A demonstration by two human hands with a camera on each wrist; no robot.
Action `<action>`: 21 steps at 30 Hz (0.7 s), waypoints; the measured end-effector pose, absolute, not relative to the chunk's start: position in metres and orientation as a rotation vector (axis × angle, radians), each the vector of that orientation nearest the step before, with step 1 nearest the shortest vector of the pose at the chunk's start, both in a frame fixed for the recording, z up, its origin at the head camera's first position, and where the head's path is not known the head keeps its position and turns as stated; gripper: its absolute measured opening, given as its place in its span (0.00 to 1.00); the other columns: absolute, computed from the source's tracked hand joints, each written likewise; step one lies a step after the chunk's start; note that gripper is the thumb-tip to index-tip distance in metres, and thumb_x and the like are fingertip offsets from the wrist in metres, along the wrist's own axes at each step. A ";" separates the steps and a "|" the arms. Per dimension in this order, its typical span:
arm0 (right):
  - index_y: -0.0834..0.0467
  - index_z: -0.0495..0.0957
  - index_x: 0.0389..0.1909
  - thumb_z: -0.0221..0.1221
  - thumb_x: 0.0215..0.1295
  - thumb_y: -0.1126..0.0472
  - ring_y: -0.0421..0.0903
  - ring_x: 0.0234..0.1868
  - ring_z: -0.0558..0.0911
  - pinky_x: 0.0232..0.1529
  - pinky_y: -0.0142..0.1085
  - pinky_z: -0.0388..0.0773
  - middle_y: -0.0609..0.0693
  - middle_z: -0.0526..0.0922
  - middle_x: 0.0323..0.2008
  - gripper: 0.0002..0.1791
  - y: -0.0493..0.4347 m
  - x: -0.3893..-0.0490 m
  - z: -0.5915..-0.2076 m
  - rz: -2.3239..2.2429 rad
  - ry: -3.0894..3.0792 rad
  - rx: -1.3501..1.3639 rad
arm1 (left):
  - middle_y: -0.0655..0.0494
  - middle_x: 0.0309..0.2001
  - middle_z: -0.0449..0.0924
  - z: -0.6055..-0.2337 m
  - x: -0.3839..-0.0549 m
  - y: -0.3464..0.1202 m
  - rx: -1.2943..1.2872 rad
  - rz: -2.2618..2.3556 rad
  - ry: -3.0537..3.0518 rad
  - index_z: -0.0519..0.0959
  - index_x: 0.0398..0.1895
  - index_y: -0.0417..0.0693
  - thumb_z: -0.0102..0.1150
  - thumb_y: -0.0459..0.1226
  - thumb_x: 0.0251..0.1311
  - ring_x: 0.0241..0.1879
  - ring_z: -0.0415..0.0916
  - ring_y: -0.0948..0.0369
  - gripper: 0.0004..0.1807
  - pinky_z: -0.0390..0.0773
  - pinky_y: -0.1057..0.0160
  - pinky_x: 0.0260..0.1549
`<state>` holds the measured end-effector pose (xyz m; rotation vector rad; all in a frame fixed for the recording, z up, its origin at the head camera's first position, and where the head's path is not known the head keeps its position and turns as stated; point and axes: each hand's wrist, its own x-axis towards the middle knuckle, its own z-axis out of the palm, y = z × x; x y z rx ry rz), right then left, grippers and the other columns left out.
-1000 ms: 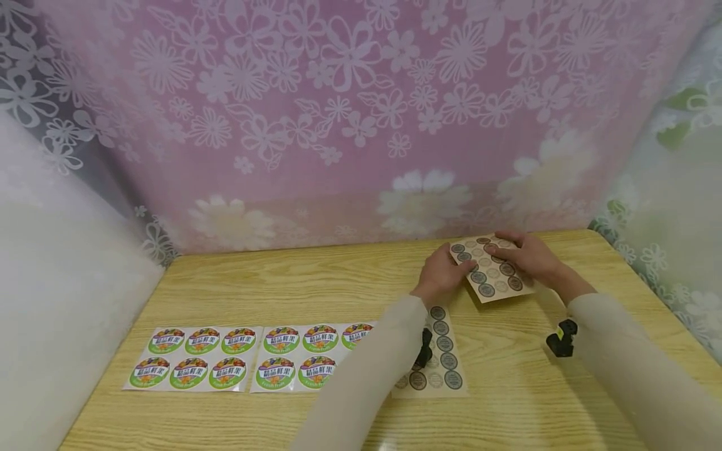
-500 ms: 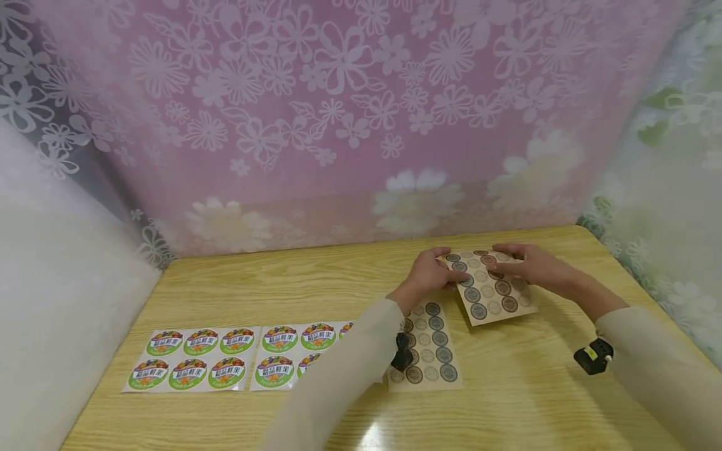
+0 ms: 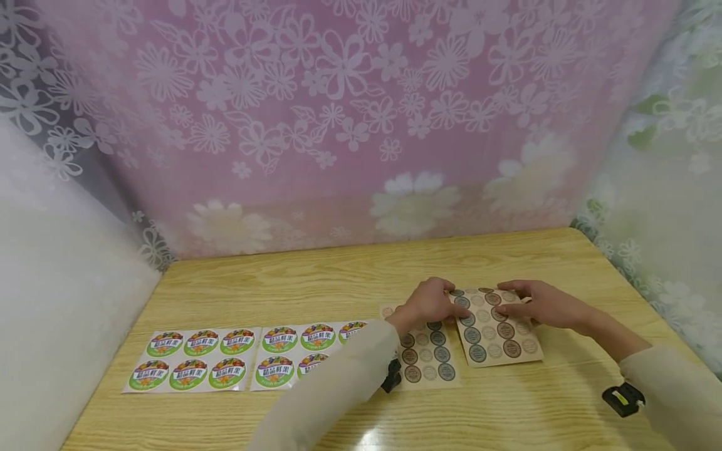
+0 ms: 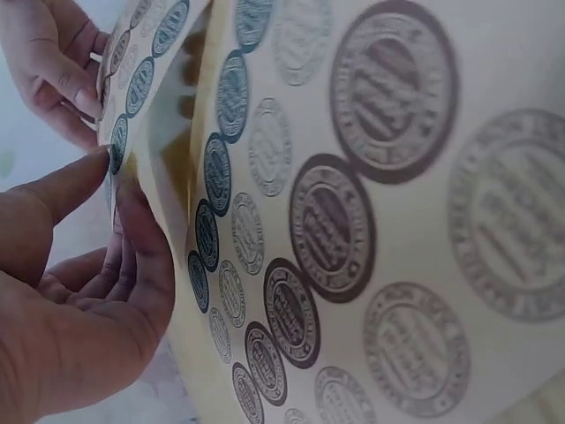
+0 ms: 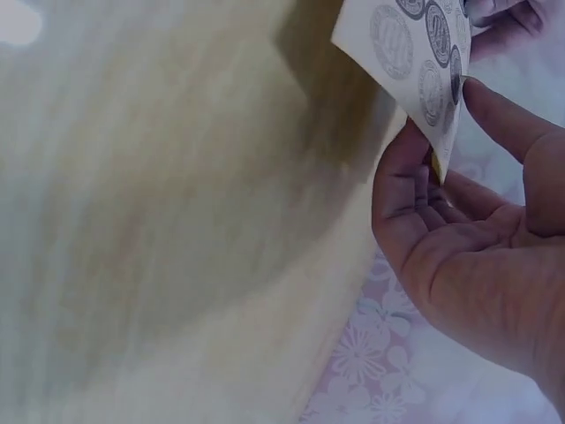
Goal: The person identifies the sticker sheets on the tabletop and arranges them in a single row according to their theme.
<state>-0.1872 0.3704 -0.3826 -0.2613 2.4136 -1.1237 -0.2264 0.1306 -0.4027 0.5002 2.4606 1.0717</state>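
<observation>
Between both hands is a tan sheet of round stickers (image 3: pixel 492 332), printed with dark blue, brown and pale circles. My left hand (image 3: pixel 430 302) pinches its left edge, thumb on the printed face. On the opposite edge my right hand (image 3: pixel 544 305) pinches it likewise, with the fingers behind, as the right wrist view shows for the hand (image 5: pixel 468 230). The sheet's near edge hangs just above the table or touches it; I cannot tell which. A second tan sticker sheet (image 3: pixel 427 357) lies flat to the left, partly under my left hand and forearm.
Two white sheets of fruit stickers lie in a row at the left: one outer sheet (image 3: pixel 195 360) and one inner sheet (image 3: pixel 299 335), the latter partly hidden by the left sleeve (image 3: pixel 333 382). Behind the wooden table (image 3: pixel 271 282) hangs a pink flowered curtain (image 3: pixel 338 125).
Both hands have brought the held sticker sheet down and toward the table's near side, beside the flat tan sheet. The grip on both edges stays. The sheets on the table have not moved.
</observation>
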 end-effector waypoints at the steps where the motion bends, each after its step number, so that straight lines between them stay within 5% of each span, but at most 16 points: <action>1: 0.72 0.53 0.69 0.58 0.67 0.51 0.49 0.36 0.79 0.33 0.40 0.77 0.65 0.71 0.49 0.41 0.370 -0.185 -0.385 -1.116 2.420 -0.263 | 0.57 0.35 0.82 -0.403 -0.225 0.131 0.517 1.031 2.488 0.74 0.62 0.45 0.69 0.47 0.54 0.29 0.76 0.65 0.32 0.74 0.69 0.34; 4: 0.72 0.54 0.69 0.58 0.68 0.52 0.50 0.33 0.79 0.31 0.39 0.77 0.60 0.73 0.42 0.39 0.368 -0.181 -0.392 -1.103 2.423 -0.281 | 0.58 0.43 0.81 -0.402 -0.221 0.130 0.545 0.914 2.561 0.77 0.59 0.48 0.67 0.49 0.56 0.30 0.76 0.65 0.29 0.74 0.68 0.32; 14: 0.73 0.58 0.66 0.60 0.66 0.53 0.47 0.31 0.76 0.29 0.37 0.75 0.55 0.75 0.38 0.39 0.362 -0.172 -0.403 -1.074 2.514 -0.352 | 0.60 0.40 0.80 -0.403 -0.212 0.131 0.615 0.658 2.671 0.79 0.55 0.51 0.60 0.52 0.61 0.30 0.75 0.64 0.23 0.73 0.67 0.31; 21: 0.75 0.61 0.64 0.61 0.64 0.49 0.58 0.48 0.77 0.43 0.49 0.74 0.64 0.76 0.50 0.40 0.352 -0.166 -0.405 -0.902 2.676 -0.429 | 0.61 0.27 0.75 -0.403 -0.207 0.130 0.606 0.664 2.678 0.80 0.43 0.51 0.60 0.50 0.61 0.22 0.71 0.63 0.15 0.70 0.66 0.24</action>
